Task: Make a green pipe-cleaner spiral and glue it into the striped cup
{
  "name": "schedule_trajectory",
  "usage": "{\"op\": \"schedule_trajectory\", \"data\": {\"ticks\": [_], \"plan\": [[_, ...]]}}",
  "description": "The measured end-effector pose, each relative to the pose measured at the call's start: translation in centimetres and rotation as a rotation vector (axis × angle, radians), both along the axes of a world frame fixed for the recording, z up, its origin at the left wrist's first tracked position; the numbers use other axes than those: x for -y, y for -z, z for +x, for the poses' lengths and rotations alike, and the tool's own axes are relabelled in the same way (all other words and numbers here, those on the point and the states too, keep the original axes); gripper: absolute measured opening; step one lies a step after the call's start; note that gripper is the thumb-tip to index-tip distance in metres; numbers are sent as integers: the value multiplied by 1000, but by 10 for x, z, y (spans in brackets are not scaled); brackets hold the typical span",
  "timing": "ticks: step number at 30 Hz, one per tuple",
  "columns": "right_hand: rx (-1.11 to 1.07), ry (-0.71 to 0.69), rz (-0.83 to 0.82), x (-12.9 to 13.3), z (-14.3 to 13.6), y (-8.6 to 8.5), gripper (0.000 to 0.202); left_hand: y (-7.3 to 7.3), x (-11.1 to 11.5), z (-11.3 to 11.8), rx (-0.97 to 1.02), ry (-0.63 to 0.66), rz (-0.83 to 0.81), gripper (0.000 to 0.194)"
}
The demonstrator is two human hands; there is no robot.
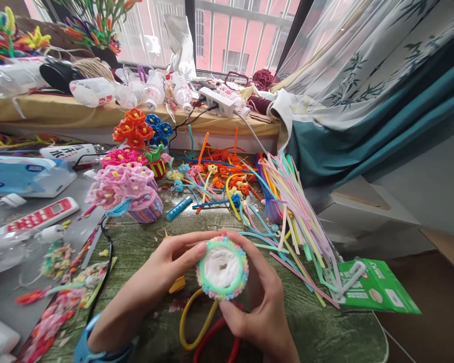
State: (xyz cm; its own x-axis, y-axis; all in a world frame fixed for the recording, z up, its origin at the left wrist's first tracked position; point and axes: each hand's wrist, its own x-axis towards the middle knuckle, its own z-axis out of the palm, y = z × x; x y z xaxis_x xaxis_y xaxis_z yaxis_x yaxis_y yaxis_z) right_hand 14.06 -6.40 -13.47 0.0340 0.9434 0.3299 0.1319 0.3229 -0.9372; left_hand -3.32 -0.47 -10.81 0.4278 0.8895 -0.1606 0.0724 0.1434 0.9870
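The left hand [181,259] holds the far-left side of a fuzzy pastel pot [227,291]; the right hand [267,287] holds its right and near sides. The pot is above the tabletop [318,333], toward the front edge. A green packet [382,287] overhangs the right edge.

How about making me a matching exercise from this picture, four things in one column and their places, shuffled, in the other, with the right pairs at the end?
Things:
1. Pastel container
2. White power strip
3. Green packet
4. Blue packet

Places:
A. On the cloth-covered window ledge
B. At the far left of the picture
C. Held between the left hand and the right hand
D. By the right edge of the green table

Right pairs: 1-C, 2-A, 3-D, 4-B.
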Motion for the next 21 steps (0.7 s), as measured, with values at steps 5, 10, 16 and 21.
{"op": "schedule_trajectory", "data": {"ticks": [5, 10, 16, 21], "plan": [[-61, -15, -87, -2, 3, 13, 76, 5, 2, 4, 14, -153, -16, 47], [-118, 2, -142, -6, 2, 14, 52, 2, 4, 11, -16, -207, 43, 45], [-210, -20, -169, -5, 6, 13, 46, 7, 3, 7, -23, -184, 34, 45], [-289, 19, -175, -7, 5, 14, 52, 8, 2, 1, 31, -104, 12, 41]]}}
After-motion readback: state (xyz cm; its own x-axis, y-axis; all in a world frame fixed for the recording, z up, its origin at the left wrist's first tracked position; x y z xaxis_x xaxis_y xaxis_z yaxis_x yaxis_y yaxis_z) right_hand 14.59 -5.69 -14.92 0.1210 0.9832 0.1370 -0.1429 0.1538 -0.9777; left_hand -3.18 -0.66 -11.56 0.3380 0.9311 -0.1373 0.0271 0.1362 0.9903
